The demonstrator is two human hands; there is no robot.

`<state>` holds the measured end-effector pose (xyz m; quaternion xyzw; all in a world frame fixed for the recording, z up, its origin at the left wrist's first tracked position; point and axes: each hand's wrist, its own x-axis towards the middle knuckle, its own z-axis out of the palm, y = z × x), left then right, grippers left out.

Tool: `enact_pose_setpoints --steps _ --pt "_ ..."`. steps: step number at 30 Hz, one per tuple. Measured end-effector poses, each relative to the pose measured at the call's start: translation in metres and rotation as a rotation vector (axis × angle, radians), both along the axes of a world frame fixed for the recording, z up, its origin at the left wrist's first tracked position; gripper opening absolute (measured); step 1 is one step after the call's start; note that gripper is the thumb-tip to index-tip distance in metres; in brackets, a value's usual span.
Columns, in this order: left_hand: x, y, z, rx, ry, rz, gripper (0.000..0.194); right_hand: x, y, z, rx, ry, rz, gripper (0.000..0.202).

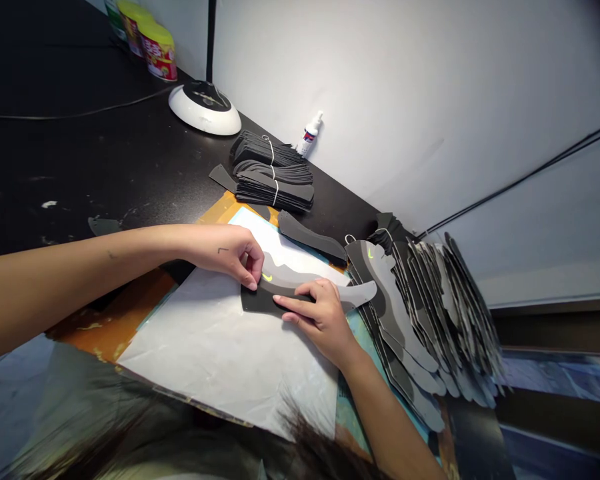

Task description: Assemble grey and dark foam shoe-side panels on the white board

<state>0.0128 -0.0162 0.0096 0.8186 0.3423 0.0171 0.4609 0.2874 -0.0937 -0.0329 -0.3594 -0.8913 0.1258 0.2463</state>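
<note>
A grey and black shoe upper piece [300, 280] with a small yellow-green swoosh mark lies across the white sheet [220, 347]. My left hand [240, 257] is closed at its left end, with thumb and curled fingers pressed together on the edge near the mark. From the lower right, my right hand [320, 307] rests on the middle of the piece. Its fingers are stretched out and spread over the dark lower part. Just above the piece is a loose dark curved strip [313, 237].
Many similar upper pieces [405, 320] stand stacked at the right. Tied bundles of dark strips [275, 183] sit behind the sheet, by a small white bottle [309, 137]. A white lamp base [205, 110] and yellow-lidded containers [157, 50] stand farther back on the black table [80, 160].
</note>
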Motion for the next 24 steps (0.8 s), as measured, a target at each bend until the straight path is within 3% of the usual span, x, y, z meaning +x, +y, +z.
enact_pose_setpoints --steps 12,24 --pt "-0.0017 0.0025 -0.0026 0.011 -0.023 -0.025 0.019 -0.0007 0.0002 0.0033 -0.079 -0.004 0.007 0.027" --pt "-0.0005 0.0015 -0.0006 0.003 -0.017 -0.025 0.019 -0.0013 -0.0002 0.0048 -0.057 -0.014 0.012 0.027"
